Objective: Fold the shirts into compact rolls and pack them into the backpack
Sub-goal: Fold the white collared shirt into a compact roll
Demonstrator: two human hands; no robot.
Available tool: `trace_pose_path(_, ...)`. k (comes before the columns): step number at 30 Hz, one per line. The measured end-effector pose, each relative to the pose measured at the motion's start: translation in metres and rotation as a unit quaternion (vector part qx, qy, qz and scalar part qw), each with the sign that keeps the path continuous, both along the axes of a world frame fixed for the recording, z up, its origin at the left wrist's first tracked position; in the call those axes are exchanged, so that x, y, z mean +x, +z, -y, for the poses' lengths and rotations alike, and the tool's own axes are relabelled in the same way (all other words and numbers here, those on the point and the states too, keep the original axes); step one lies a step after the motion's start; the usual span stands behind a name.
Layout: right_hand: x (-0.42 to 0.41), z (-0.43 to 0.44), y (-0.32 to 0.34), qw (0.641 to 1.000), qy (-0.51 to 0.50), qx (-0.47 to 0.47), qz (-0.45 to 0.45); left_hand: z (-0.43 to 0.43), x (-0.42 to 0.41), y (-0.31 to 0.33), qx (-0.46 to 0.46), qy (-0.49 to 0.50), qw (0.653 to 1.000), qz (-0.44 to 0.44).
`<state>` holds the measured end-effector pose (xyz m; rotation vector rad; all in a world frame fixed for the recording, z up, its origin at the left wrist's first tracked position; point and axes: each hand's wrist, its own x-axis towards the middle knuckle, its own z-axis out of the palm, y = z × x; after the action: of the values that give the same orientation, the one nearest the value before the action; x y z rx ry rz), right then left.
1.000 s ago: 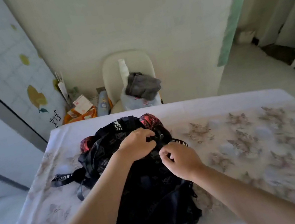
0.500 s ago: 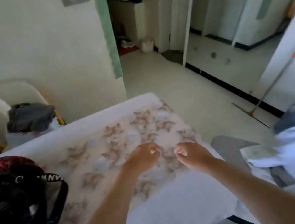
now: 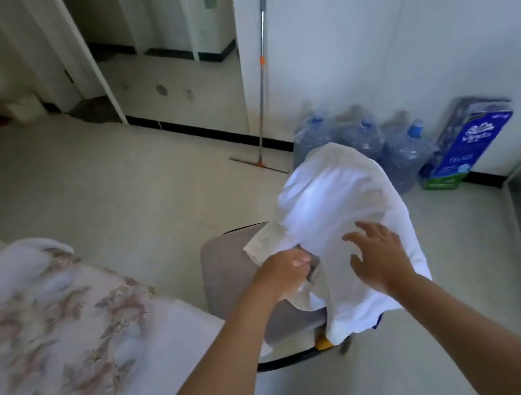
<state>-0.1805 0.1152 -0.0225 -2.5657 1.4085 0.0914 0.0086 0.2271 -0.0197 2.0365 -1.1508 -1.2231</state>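
White shirt [image 3: 333, 205] on chair [image 3: 227, 272] — left hand [image 3: 283, 273] grips its edge, right hand [image 3: 381, 256] splayed over it.

Body in view: two bare arms, two bare hands.
Left hand [image 3: 286, 271] and right hand [image 3: 379, 256] bare; left forearm [image 3: 211, 362] and right forearm [image 3: 481, 315] bare down to the frame's lower edge. Motion blur; finer detail unreadable.

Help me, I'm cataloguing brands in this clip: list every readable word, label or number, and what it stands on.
"Vinda": white lettering on the blue pack leaning at the wall, slightly blurred.
Smaller print below it on the same pack: too blurred to read.
Water jugs beside the pack: any label is too blurred to read.
White shirt: no text visible.
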Motion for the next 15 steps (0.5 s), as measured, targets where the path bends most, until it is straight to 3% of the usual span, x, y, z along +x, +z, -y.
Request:
trace_pose_path(2, -0.037, 0.018, -0.014, 0.998, -0.046, -0.028, -0.030, 0.031, -0.030, -0.010, 0.005, -0.046, 0.999, -0.005)
trace_pose_path(4, -0.067, 0.031, -0.032, 0.997, -0.080, 0.010, -0.019, 0.055, -0.056, -0.017, 0.007, -0.096, 0.995, -0.007)
trace_pose_path(7, -0.095, 0.036, -0.056, 0.978, -0.129, 0.065, 0.152, 0.076, -0.093, -0.031, 0.006, -0.135, 0.991, 0.009)
trace_pose_path(10, -0.104, 0.037, -0.069, 0.946, -0.195, 0.010, 0.259, 0.082, -0.122, -0.048, 0.008, -0.122, 0.992, -0.020)
trace_pose_path(15, -0.106, 0.044, -0.068, 0.947, -0.179, -0.116, 0.241, 0.092, -0.137, -0.066, -0.036, -0.069, 0.996, 0.034)
